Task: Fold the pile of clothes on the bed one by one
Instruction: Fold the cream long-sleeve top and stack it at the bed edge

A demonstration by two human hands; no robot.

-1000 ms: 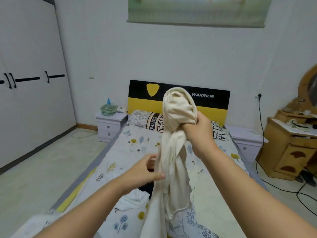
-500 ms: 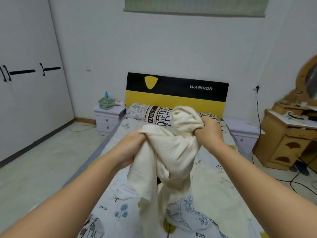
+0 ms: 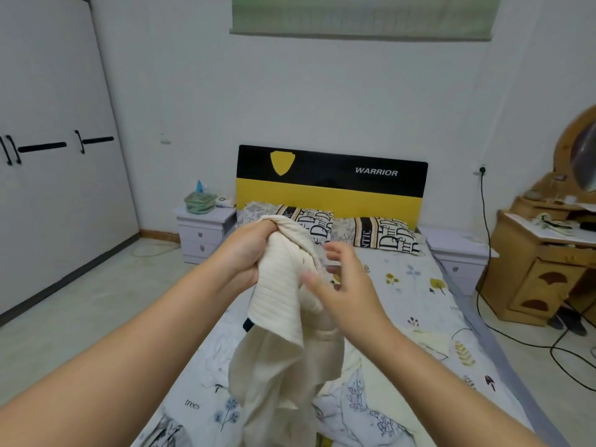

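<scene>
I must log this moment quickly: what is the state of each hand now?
Left hand: closed, gripping the cream garment at its top.
Right hand: open, fingers spread beside the garment, holding nothing.

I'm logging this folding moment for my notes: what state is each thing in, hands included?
Cream garment: held up over the bed, bunched, unfolded, hanging down.
Left hand: grips the garment's top.
Right hand: open, fingers spread, beside the garment.
Clothes pile: crumpled on the bed, unfolded.
Pillows: lying against the headboard.
Wardrobe doors: closed.
Nightstand drawers: closed.
</scene>
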